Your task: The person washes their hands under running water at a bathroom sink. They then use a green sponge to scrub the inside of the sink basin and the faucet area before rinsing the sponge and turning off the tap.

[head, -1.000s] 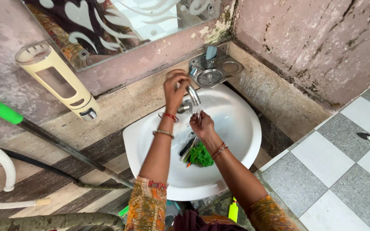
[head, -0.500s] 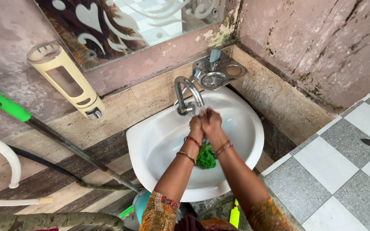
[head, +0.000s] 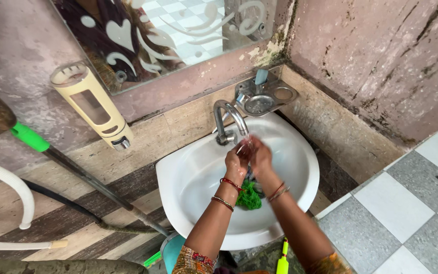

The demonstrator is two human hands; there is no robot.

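Observation:
My left hand [head: 235, 161] and my right hand [head: 260, 155] are pressed together under the water running from the curved metal tap [head: 227, 120]. Both hang over the white round basin [head: 300, 152]. A green mesh scrubber [head: 249, 196] lies in the basin just below my wrists, with some dark items partly hidden behind my hands. I see nothing held in either hand.
A cream soap dispenser [head: 92, 104] hangs on the wall at left, under a patterned mirror [head: 168, 30]. A metal soap tray [head: 262, 96] sits in the corner. A green-handled pole [head: 72, 165] and white pipes [head: 11, 187] lean at left. The checkered tile floor [head: 411, 203] lies right.
A second ago my left hand was up on the tap; it came down and joined my right hand under the stream. The view has shifted slightly.

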